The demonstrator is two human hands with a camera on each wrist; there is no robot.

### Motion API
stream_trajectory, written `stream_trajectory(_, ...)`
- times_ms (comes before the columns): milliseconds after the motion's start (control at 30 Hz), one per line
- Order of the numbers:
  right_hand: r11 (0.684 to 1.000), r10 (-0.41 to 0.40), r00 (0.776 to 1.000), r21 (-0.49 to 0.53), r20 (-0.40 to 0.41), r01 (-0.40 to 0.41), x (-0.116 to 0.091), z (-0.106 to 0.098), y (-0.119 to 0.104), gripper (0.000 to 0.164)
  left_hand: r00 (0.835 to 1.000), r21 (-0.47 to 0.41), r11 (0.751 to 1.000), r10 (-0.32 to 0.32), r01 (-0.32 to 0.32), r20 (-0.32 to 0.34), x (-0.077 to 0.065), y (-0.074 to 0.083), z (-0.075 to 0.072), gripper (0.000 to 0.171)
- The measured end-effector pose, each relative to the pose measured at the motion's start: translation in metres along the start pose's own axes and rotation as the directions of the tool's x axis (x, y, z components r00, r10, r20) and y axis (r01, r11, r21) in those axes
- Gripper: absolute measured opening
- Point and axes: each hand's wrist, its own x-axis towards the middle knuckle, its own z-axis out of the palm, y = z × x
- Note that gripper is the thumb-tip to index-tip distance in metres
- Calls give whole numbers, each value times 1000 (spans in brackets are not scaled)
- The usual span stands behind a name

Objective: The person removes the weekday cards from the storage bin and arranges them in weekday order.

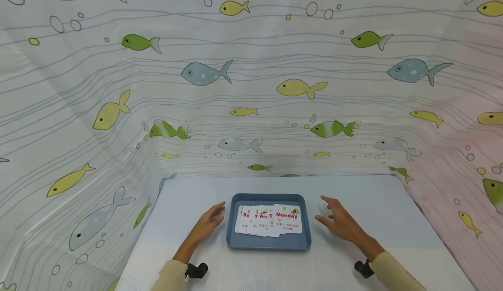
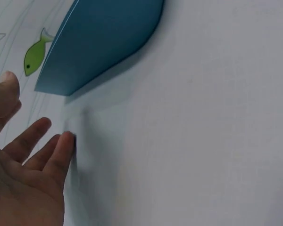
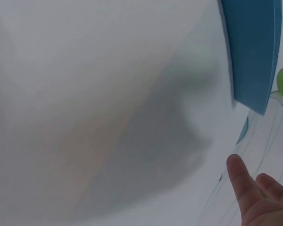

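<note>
to avoid disturbing the overlapping cards (image 1: 268, 221) in the tray (image 1: 268, 248), move evenly from both sides: left hand (image 1: 207, 224) at its nine o'clock, right hand (image 1: 341, 222) at three — both empty, fingers loosely extended.

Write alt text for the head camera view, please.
A blue-gray tray of overlapping cards, the Monday card fully showing at the right end, sits on a pale table. A person's left hand and right hand are on either side, touching neither tray nor cards. A fish-patterned backdrop rises behind.
</note>
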Motion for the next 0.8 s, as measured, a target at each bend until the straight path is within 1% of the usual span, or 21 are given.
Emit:
stream_trajectory(100,1000,-30,999,9,-11,30,0,4,-3,74,1000,-70,997,-13,14,16,-2,3,3,53)
stream_trajectory(200,998,-57,998,24,-23,57,2,9,-6,73,999,-141,989,-32,36,31,-2,4,5,55)
stream_trajectory(233,998,-64,998,25,-22,65,2,10,-7,73,999,-151,988,-35,40,34,-1,3,5,56)
stream_trajectory(300,998,-59,998,32,-18,60,3,12,-9,73,998,-161,986,-41,47,37,0,3,7,56)
stream_trajectory(433,998,-53,999,37,2,53,5,17,-13,73,998,-152,986,-59,63,32,-1,1,13,56)
stream_trajectory(500,997,-66,998,44,9,66,6,19,-14,72,997,-150,986,-68,72,32,-2,1,15,56)
stream_trajectory(600,995,-91,996,45,16,90,7,21,-16,71,997,-163,984,-65,70,35,-2,1,19,56)
stream_trajectory(800,993,-108,994,48,12,107,11,24,-25,70,996,-176,983,-45,57,73,-2,2,22,56)
